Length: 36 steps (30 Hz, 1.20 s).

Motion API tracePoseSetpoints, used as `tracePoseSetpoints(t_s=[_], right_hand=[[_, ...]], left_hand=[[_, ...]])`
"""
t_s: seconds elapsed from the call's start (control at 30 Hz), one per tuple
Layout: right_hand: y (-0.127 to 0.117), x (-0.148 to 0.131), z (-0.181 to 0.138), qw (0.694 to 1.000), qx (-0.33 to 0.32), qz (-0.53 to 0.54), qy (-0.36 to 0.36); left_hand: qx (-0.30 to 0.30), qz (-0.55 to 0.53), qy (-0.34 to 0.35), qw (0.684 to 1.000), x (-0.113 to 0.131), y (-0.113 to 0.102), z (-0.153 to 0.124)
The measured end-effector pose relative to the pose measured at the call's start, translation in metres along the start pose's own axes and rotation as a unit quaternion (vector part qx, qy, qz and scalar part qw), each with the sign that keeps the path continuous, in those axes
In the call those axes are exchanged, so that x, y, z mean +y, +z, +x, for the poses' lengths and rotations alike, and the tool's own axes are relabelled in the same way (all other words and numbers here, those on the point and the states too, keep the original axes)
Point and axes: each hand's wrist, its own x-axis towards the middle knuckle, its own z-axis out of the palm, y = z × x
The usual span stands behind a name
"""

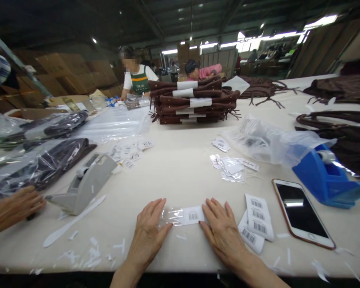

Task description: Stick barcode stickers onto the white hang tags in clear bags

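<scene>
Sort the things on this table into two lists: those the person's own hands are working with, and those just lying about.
In hand:
- left hand and right hand, flat on the table
- small clear bag with barcode label, between them

Lying about:
- label strip
- phone
- grey tape dispenser
- blue tape dispenser
- stacked brown goods
- loose tags

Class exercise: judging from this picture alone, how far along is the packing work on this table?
Done: bagged dark items lie at the left. In hand: the left hand and right hand press flat on a small clear bag with a barcode label. Left: a stack of unbagged brown pieces, loose tags and a label strip.
</scene>
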Motion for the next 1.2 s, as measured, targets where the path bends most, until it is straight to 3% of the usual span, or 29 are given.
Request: tracePoseSetpoints(t_s=[0.13, 0.4, 0.67, 0.87, 1.2], right_hand=[[0.004, -0.004, 0.000, 1.000, 0.002, 0.005, 0.006], [0.012, -0.029, 0.014, 0.998, -0.005, 0.067, 0.020], [0.012, -0.036, 0.016, 0.995, -0.010, 0.104, 0.000], [0.010, -0.033, 0.015, 0.993, -0.017, 0.114, 0.003], [0.005, -0.030, 0.013, 0.988, -0.018, 0.153, 0.000]], left_hand=[[-0.057, -0.010, -0.050, 0.997, -0.013, 0.000, 0.005], [-0.072, -0.049, -0.058, 0.994, -0.008, -0.001, 0.014], [-0.179, 0.006, -0.092, 0.979, 0.008, -0.017, 0.032], [-0.251, 0.023, -0.136, 0.958, 0.011, -0.016, 0.053], [-0.313, -0.125, -0.197, 0.921, 0.009, -0.011, 0.051]])
